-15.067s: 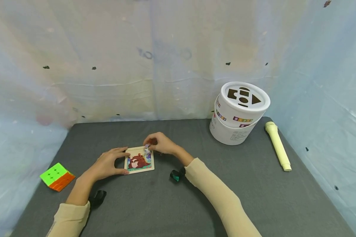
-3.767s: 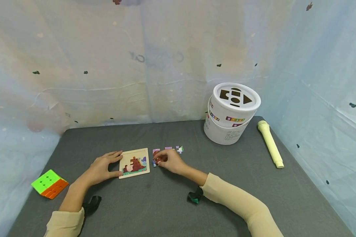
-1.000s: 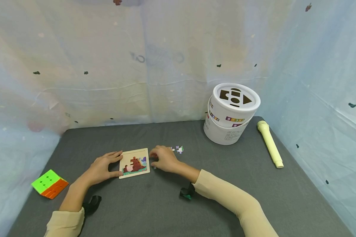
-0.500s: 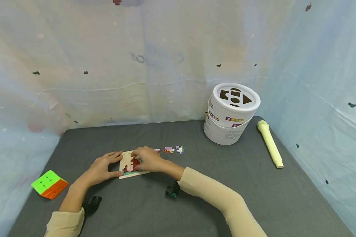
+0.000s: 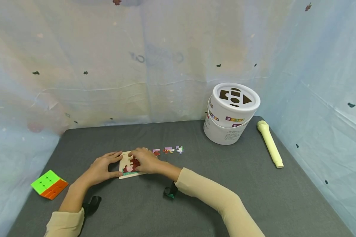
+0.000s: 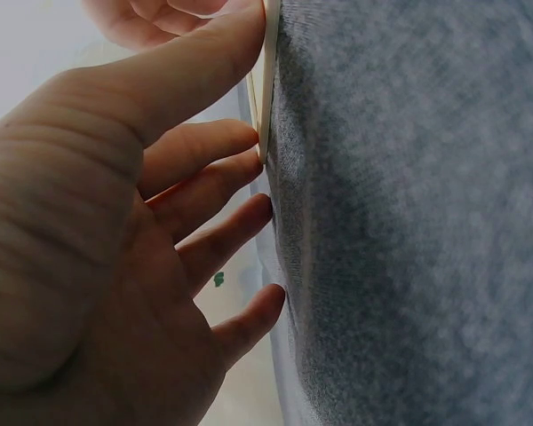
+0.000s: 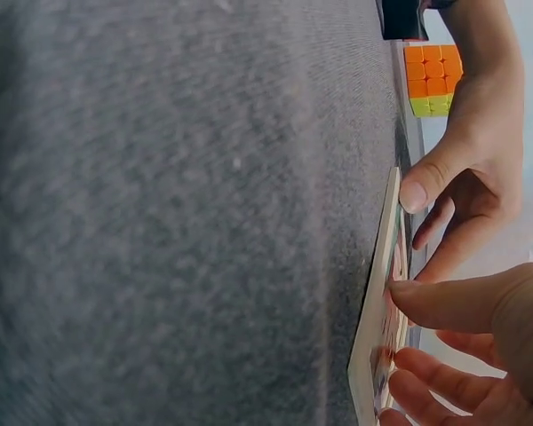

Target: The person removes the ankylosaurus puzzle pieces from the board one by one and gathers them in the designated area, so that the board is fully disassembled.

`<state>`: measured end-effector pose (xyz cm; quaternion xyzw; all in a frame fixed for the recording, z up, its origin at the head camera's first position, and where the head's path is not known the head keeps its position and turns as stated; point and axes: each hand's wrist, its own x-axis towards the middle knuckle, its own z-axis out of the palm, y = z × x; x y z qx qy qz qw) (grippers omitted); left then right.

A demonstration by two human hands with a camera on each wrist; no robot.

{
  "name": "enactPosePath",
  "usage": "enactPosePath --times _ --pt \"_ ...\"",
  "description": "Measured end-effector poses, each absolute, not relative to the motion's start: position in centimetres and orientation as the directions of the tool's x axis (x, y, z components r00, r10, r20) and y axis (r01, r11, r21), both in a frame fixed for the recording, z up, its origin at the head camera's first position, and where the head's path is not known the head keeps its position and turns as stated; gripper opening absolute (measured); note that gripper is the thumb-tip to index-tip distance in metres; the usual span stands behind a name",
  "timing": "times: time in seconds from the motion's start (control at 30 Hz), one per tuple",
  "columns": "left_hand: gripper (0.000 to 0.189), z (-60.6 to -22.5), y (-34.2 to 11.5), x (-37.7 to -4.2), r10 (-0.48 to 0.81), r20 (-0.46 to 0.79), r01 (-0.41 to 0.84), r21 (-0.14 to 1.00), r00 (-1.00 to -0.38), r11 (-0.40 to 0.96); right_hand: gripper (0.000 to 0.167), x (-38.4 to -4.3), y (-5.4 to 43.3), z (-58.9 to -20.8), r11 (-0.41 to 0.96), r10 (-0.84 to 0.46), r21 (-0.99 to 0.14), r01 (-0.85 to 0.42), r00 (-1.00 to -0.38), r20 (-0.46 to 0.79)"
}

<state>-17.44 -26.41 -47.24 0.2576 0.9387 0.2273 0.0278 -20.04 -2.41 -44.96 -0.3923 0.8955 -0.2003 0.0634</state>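
On the grey table (image 5: pixel 136 210), a speed cube (image 5: pixel 49 184) is set at the left edge. Right of it, the jigsaw tray (image 5: pixel 125 160) is braced at its left rim by the left hand (image 5: pixel 102 167), fingers outstretched, and partly covered by the right hand (image 5: pixel 148 161), whose grip cannot be told. Three loose pieces (image 5: pixel 168 150) are parted by a wide gap from the bucket (image 5: pixel 225 128) and rod (image 5: pixel 270 144).

Head view evenly bright, soft shadows; 2 wrist views dimmer, grey cloth (image 6: pixel 426 213) blurred
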Motion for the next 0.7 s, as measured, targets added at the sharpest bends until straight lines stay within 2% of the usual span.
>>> enactPosePath --times 0.23,0.53,0.7 --pt "0.079 -47.2 -26.23 -17.3 0.498 0.088 0.482 0.439 -0.863 0.758 0.053 -20.13 -2.53 -45.16 0.603 -0.732 -0.416 -0.681 -0.679 0.049" --pt "0.079 -46.92 -26.21 -17.27 0.496 0.09 0.482 0.436 -0.864 0.76 0.052 -20.19 -2.63 -45.09 0.578 -0.739 -0.496 -0.649 -0.673 0.02" --pt "0.079 -47.0 -26.22 -17.27 0.497 0.088 0.482 0.433 -0.863 0.762 0.051 -20.19 -2.61 -45.02 0.579 -0.741 -0.486 -0.655 -0.672 0.023"
